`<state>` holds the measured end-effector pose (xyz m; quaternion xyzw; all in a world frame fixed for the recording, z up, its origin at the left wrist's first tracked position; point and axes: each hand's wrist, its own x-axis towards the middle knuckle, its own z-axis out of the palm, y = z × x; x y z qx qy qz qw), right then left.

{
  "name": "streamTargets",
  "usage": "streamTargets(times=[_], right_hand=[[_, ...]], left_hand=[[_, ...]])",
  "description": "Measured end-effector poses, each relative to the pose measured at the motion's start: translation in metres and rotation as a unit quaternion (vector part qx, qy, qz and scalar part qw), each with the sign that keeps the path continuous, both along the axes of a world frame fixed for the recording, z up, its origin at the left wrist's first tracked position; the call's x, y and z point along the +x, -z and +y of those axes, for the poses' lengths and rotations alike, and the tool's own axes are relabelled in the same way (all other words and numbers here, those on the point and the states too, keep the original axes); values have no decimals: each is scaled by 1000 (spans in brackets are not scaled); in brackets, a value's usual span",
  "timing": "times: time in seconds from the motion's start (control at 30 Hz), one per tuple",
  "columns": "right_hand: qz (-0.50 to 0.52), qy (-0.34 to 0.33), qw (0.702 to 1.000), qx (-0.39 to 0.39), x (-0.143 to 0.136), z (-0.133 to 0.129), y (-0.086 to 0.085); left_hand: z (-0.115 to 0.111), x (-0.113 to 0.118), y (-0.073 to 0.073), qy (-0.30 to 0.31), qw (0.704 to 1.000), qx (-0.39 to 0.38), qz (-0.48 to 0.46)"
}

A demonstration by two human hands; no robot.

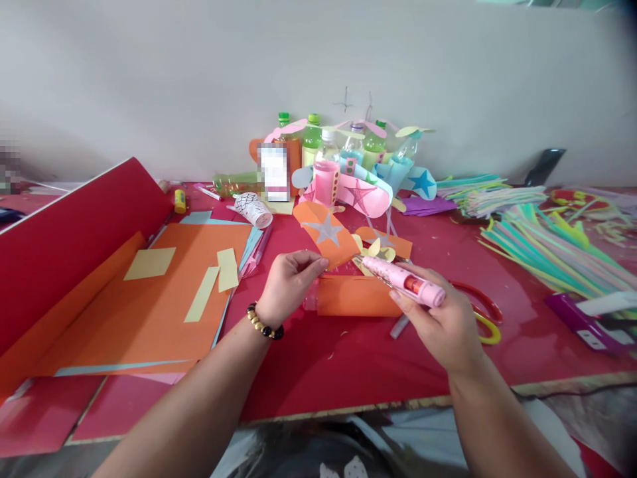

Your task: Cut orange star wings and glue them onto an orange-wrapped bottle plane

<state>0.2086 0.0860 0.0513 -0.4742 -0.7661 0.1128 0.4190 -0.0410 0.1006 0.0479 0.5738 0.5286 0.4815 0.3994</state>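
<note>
My left hand [293,282] has its thumb and finger pinched at the lower edge of an orange paper wing [311,229] bearing a grey star. The wing stands tilted above a bottle wrapped in orange paper [348,297], which lies on its side. In my right hand [442,318] is a pink pen-shaped tool [398,275] with a small window in its barrel. Its tip points left, close to the wing's lower end. Behind it are a cream paper flower shape [374,249] and a second orange wing [398,244]. Scissors [490,328] with red and yellow handles lie partly hidden by my right hand.
Decorated bottle planes [327,179] stand against the wall beside a phone [275,172]. Orange sheets [169,279] with cream paper pieces lie left, near a patterned cup [253,209] and glue stick [180,201]. Pipe cleaners [537,245] and a purple power strip [587,322] are right.
</note>
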Motion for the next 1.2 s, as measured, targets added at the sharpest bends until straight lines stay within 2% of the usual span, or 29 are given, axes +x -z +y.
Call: streamTargets(times=[0.53,1.2], right_hand=[[6,36,999,-15,6,3,4],[-5,-49,999,9,-15,-11,1]], left_hand=[[1,-1,2,-1,1000,2,-10],[0,1,1,0,1000,2,-6]])
